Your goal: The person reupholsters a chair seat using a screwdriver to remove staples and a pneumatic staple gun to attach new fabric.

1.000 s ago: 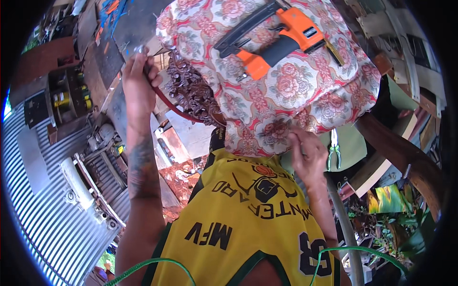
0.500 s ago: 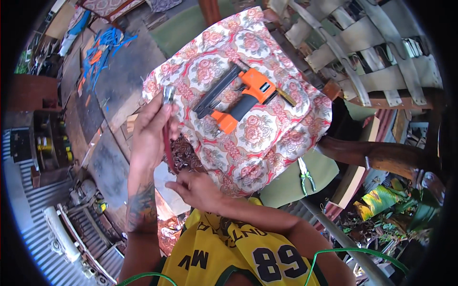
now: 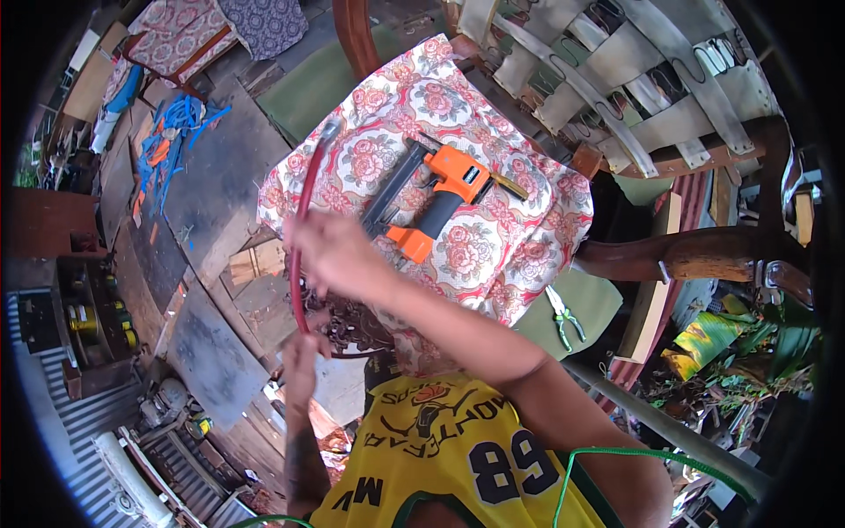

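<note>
A red air hose (image 3: 304,198) with a metal coupling at its upper end runs over the left edge of the flowered cloth (image 3: 466,229). My right hand (image 3: 327,251), slightly blurred, reaches across and is closed round the middle of the hose. Lower down, my left hand (image 3: 302,354) grips the same hose, below the right hand. To the right of the coupling an orange and black staple gun (image 3: 436,201) lies on its side on the cloth, its brass air fitting pointing right. Neither hand touches it.
Green-handled pliers (image 3: 566,321) rest on a green cushion at the right. A wooden chair frame with woven straps (image 3: 616,88) stands far right. Blue and orange strips (image 3: 176,132) lie heaped on boards at the left. Plants (image 3: 731,339) grow at the right.
My right hand has moved up to the middle of the hose. My left hand has gone from near the coupling down to a lower part. The coupling now shows uncovered, higher up.
</note>
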`<state>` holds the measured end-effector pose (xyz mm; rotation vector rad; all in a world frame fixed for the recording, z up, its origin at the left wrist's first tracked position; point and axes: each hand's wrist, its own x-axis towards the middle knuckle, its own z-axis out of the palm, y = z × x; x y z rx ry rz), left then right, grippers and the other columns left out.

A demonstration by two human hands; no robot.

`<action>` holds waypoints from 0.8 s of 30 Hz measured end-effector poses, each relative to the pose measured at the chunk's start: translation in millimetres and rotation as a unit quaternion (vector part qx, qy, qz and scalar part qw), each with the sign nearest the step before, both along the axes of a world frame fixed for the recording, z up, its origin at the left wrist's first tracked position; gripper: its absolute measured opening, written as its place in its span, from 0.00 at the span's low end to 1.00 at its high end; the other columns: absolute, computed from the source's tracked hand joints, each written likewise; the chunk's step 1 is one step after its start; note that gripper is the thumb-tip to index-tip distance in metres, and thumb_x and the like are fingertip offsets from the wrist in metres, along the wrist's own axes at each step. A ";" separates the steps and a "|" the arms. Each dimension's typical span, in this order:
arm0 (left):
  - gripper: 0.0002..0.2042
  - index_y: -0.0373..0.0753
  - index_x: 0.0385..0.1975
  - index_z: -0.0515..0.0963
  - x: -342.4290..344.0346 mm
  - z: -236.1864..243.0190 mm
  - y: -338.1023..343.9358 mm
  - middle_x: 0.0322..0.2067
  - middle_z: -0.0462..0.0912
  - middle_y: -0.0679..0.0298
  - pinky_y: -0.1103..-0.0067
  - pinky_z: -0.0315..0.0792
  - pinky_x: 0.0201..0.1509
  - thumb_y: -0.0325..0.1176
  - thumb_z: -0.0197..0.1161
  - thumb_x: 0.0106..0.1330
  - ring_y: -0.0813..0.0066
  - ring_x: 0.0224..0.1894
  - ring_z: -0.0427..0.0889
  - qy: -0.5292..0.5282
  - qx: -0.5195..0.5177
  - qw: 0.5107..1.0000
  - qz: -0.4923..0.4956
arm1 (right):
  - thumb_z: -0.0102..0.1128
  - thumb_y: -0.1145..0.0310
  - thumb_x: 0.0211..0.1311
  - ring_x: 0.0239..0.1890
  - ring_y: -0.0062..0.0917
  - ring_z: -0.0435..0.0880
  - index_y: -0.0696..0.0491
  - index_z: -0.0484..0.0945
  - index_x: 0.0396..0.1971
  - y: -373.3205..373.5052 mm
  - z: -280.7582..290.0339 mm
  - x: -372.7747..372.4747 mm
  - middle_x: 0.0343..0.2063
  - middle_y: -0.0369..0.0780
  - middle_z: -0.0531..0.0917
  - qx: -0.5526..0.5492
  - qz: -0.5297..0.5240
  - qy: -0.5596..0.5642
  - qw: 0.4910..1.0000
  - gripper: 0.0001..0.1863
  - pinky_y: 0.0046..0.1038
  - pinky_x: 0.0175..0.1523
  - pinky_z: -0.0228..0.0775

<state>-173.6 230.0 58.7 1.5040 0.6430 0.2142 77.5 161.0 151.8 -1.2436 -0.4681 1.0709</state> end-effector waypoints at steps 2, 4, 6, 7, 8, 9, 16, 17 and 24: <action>0.17 0.33 0.53 0.79 -22.5 -30.6 -10.8 0.30 0.76 0.72 0.80 0.69 0.40 0.41 0.54 0.82 0.83 0.35 0.74 0.024 0.063 0.998 0.000 | 0.49 0.59 0.78 0.14 0.24 0.80 0.60 0.78 0.38 11.1 1.2 49.5 0.17 0.38 0.78 0.007 -0.063 -0.011 0.998 0.18 0.26 0.20 0.75; 0.15 0.36 0.56 0.80 -29.1 -44.6 -7.7 0.30 0.74 0.73 0.81 0.67 0.40 0.38 0.52 0.82 0.82 0.34 0.72 0.052 0.105 0.992 0.052 | 0.47 0.60 0.76 0.13 0.25 0.79 0.61 0.77 0.36 18.3 -7.5 105.6 0.17 0.39 0.77 -0.016 -0.125 -0.052 0.991 0.18 0.26 0.19 0.75; 0.15 0.35 0.57 0.80 -7.0 -39.0 5.5 0.30 0.75 0.71 0.81 0.68 0.40 0.37 0.52 0.82 0.82 0.34 0.73 0.054 0.136 0.988 0.054 | 0.46 0.58 0.75 0.16 0.24 0.79 0.61 0.75 0.36 25.0 -20.6 157.0 0.19 0.39 0.77 -0.062 -0.161 -0.072 0.982 0.19 0.28 0.19 0.75; 0.15 0.35 0.58 0.80 9.8 -32.6 11.1 0.31 0.75 0.70 0.81 0.68 0.40 0.37 0.51 0.82 0.81 0.35 0.73 0.058 0.165 0.983 0.061 | 0.46 0.56 0.75 0.18 0.24 0.79 0.61 0.74 0.37 28.9 -31.9 182.9 0.21 0.38 0.77 -0.077 -0.170 -0.077 0.980 0.20 0.30 0.19 0.75; 0.15 0.34 0.58 0.80 34.4 -18.9 12.6 0.32 0.77 0.68 0.80 0.70 0.39 0.35 0.52 0.82 0.81 0.34 0.73 0.073 0.207 0.975 0.044 | 0.46 0.56 0.75 0.18 0.24 0.79 0.61 0.74 0.37 34.4 -40.9 209.4 0.21 0.38 0.77 -0.078 -0.173 -0.075 0.979 0.20 0.30 0.19 0.75; 0.15 0.33 0.58 0.80 54.6 -17.9 11.8 0.33 0.80 0.65 0.78 0.72 0.41 0.35 0.53 0.82 0.78 0.35 0.76 0.065 0.229 0.970 0.052 | 0.46 0.56 0.74 0.17 0.24 0.77 0.59 0.74 0.36 43.0 -48.0 232.1 0.21 0.38 0.76 -0.065 -0.139 -0.029 0.988 0.19 0.30 0.19 0.73; 0.16 0.29 0.57 0.80 109.8 -61.8 29.1 0.44 0.86 0.45 0.67 0.77 0.53 0.33 0.57 0.79 0.53 0.45 0.86 0.038 0.367 0.928 0.055 | 0.49 0.59 0.74 0.20 0.23 0.77 0.54 0.72 0.38 75.0 -16.5 264.8 0.24 0.38 0.77 -0.075 -0.091 -0.065 0.991 0.13 0.29 0.23 0.75; 0.15 0.29 0.57 0.80 110.1 -66.8 28.9 0.44 0.86 0.45 0.66 0.77 0.52 0.33 0.57 0.79 0.51 0.45 0.86 0.032 0.407 0.911 0.054 | 0.50 0.61 0.74 0.21 0.24 0.78 0.55 0.74 0.37 78.3 -19.4 265.7 0.24 0.38 0.78 -0.074 -0.087 -0.063 0.991 0.12 0.30 0.22 0.76; 0.18 0.27 0.55 0.81 141.3 -67.1 28.3 0.42 0.87 0.44 0.65 0.76 0.50 0.37 0.56 0.81 0.53 0.43 0.86 0.025 0.391 0.917 0.075 | 0.52 0.72 0.59 0.34 0.38 0.89 0.68 0.82 0.37 52.4 -73.6 300.0 0.28 0.49 0.86 -0.115 -0.078 -0.176 0.974 0.15 0.36 0.37 0.83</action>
